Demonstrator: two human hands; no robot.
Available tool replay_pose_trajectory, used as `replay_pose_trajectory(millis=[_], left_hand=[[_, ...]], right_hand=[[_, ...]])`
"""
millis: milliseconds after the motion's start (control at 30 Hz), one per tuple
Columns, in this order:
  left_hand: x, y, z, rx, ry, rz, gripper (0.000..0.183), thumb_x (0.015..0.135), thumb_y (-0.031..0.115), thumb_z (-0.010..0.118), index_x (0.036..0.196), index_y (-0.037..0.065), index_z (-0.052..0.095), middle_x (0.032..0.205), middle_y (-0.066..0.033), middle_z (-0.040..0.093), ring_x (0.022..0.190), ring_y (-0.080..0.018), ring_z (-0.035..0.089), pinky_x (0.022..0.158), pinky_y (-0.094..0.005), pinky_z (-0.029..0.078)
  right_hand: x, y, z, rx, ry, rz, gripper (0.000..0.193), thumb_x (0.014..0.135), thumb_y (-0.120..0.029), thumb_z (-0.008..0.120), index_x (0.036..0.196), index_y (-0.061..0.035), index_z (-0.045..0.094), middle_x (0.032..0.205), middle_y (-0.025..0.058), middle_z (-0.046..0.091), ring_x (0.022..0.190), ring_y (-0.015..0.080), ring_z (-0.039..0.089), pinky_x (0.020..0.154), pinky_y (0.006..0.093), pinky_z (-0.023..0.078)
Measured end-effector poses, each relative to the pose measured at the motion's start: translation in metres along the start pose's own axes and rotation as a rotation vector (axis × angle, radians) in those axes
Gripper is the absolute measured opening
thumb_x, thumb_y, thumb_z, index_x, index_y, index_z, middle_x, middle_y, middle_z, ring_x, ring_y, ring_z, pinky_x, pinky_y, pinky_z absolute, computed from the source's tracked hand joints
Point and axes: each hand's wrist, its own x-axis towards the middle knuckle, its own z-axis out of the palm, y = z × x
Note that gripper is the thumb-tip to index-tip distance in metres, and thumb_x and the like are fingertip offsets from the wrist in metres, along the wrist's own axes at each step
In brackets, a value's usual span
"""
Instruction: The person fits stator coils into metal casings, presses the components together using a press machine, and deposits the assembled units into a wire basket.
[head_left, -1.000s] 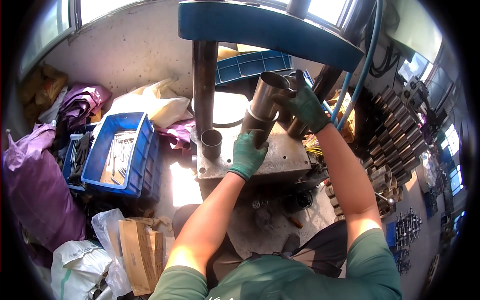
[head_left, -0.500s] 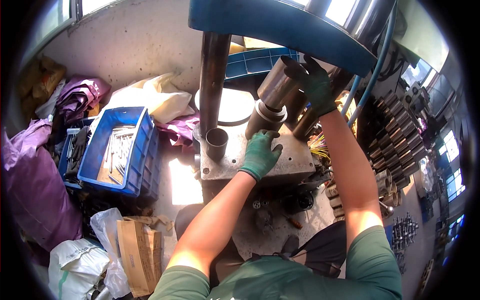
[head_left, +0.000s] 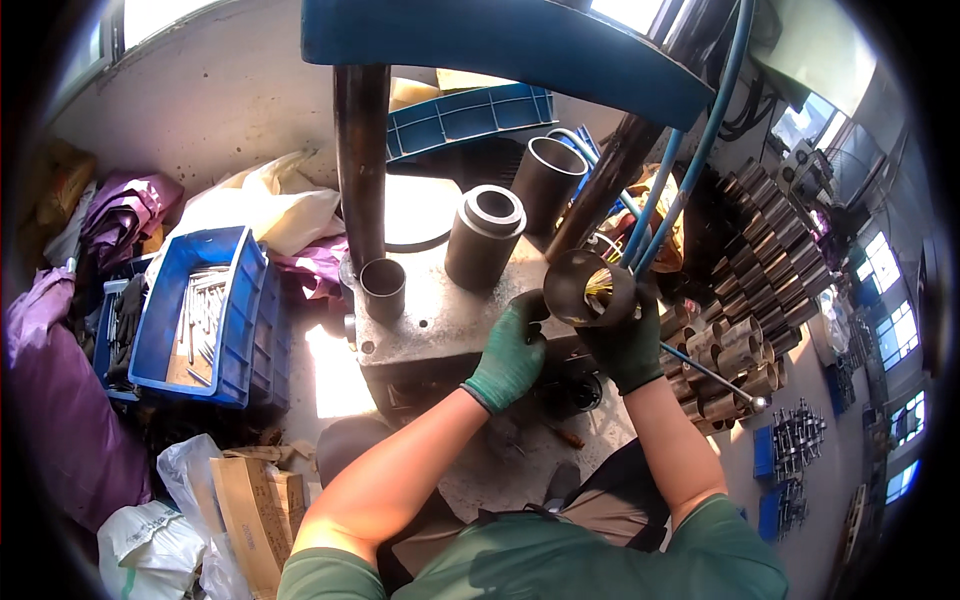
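Just past the right front of the press table, both my hands hold a dark metal tube (head_left: pixel 561 278), tilted so that I look through its bore. My right hand (head_left: pixel 628 345), in a dark green glove, is wrapped round its right and lower side. The green-gloved fingers of my left hand (head_left: pixel 507 358) are curled against its left edge. On the steel press table (head_left: pixel 420 338) a thick cylinder (head_left: pixel 482 250) with a pale stepped ring on top stands upright. To its left is a short thin-walled tube (head_left: pixel 384 295), and behind it to the right a wider dark tube (head_left: pixel 545 195).
Dark columns (head_left: pixel 360 160) and a blue crossbeam (head_left: pixel 500 45) frame the table. Blue hoses (head_left: pixel 690 190) hang at the right, before stacked metal tubes (head_left: pixel 765 270). At the left are a blue bin (head_left: pixel 190 385) of metal rods, purple sacks (head_left: pixel 75 400) and cardboard (head_left: pixel 245 510).
My right hand has lifted the tube off the collared cylinder and brought it right and nearer. My left hand has left the cylinder and met the tube. The view has shifted right.
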Motion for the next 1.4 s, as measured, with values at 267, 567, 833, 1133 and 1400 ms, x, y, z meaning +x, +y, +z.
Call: replay_pose_trajectory(millis=[267,567,833,1133,1400], left_hand=[[-0.029,0.021,0.027,0.09,-0.069,-0.107,0.09,0.077,0.019,0.095,0.15,0.002,0.044,0.143,-0.0162,0.057,0.133,-0.0252,0.059,0.113,-0.0409,0.051],[-0.041,0.003,0.037,-0.016,-0.068,-0.134,0.1,0.074,0.009,0.096,0.154,0.005,0.037,0.149,-0.0156,0.054,0.139,-0.0274,0.054,0.118,-0.0447,0.047],[-0.039,0.008,0.043,-0.159,0.045,-0.163,0.09,0.079,0.017,0.092,0.151,0.004,0.041,0.143,-0.0144,0.058,0.134,-0.0258,0.057,0.112,-0.0446,0.051],[-0.027,0.013,0.012,-0.968,0.082,-0.647,0.113,0.084,0.073,0.076,0.16,0.003,0.031,0.152,-0.02,0.049,0.141,-0.0362,0.051,0.121,-0.0522,0.043],[-0.017,0.012,-0.015,-1.198,0.184,-0.785,0.12,0.082,0.091,0.057,0.165,0.01,0.027,0.16,-0.0214,0.039,0.148,-0.0429,0.04,0.124,-0.0593,0.033]], right_hand=[[-0.05,0.04,-0.064,-0.11,0.043,0.122,0.073,0.1,-0.059,0.047,0.155,-0.0113,0.047,0.153,0.0138,0.053,0.139,0.0318,0.052,0.12,0.0498,0.042],[-0.065,0.058,-0.078,-0.493,-0.142,0.023,0.076,0.098,-0.062,0.052,0.156,-0.0137,0.044,0.156,0.0115,0.049,0.142,0.0291,0.049,0.119,0.0482,0.042],[-0.067,0.055,-0.076,-0.089,0.024,0.126,0.073,0.095,-0.035,0.07,0.157,-0.0125,0.039,0.152,0.0127,0.052,0.139,0.0301,0.053,0.116,0.0494,0.045],[-0.087,0.057,-0.059,-0.699,-0.1,-0.157,0.082,0.095,-0.01,0.071,0.166,-0.0121,0.03,0.137,0.0119,0.06,0.127,0.0218,0.058,0.108,0.0391,0.049],[-0.092,0.04,-0.052,-0.971,-0.109,-0.124,0.043,0.1,0.009,0.053,0.141,-0.0036,0.058,0.111,0.0099,0.074,0.08,0.0103,0.067,0.067,0.0284,0.057]])
